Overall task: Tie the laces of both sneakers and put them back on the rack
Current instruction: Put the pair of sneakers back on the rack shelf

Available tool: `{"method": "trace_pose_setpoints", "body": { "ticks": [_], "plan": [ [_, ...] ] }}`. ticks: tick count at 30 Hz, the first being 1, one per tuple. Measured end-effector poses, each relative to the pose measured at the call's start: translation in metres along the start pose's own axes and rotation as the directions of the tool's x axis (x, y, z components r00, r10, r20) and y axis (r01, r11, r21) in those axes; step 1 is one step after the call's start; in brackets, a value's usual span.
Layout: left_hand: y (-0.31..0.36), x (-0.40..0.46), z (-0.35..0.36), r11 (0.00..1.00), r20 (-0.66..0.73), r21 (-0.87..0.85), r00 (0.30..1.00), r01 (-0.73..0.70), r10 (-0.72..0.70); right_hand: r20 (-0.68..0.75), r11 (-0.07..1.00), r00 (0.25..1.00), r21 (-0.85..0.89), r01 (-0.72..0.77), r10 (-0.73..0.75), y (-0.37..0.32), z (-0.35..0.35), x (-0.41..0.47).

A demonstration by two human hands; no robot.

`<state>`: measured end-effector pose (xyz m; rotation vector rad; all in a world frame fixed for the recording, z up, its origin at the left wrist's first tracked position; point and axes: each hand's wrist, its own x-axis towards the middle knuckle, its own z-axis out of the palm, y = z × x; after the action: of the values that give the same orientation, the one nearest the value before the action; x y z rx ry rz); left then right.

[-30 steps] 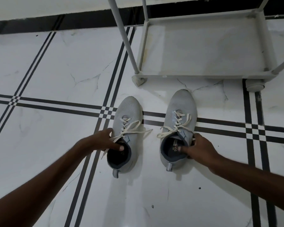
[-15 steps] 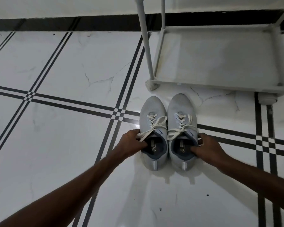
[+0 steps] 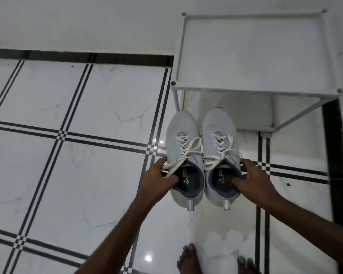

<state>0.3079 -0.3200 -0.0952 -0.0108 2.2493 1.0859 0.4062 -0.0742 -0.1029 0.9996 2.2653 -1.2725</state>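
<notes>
From the head camera, the left hand point(image 3: 158, 179) grips the collar of the left pale grey knit sneaker point(image 3: 184, 159), thumb tucked inside the opening, while the right hand point(image 3: 251, 179) clamps the collar of the right pale grey knit sneaker point(image 3: 220, 155) likewise. The pair sits side by side, touching, toes at the front edge of the white metal-framed shoe rack point(image 3: 255, 89); whether the soles touch the white black-lined tiled floor point(image 3: 77, 155) cannot be told. Cream laces point(image 3: 188, 153) trail loosely. Bare toes point(image 3: 186, 258) are cut off at the bottom edge.
</notes>
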Motion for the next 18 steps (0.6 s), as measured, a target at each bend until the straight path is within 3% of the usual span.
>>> {"method": "trace_pose_setpoints", "body": {
  "ticks": [8,18],
  "plan": [
    [0.141,-0.071,-0.088,0.994,-0.006,-0.088,0.998,-0.068,0.068,-0.102,1.0,0.995,0.014,0.011,-0.009,-0.121,-0.107,-0.095],
    [0.309,-0.065,-0.143,0.97,0.0,-0.064,0.972,-0.235,0.235,-0.265,0.99,0.962,0.104,0.094,-0.063,-0.232,-0.235,-0.107]
  ]
}}
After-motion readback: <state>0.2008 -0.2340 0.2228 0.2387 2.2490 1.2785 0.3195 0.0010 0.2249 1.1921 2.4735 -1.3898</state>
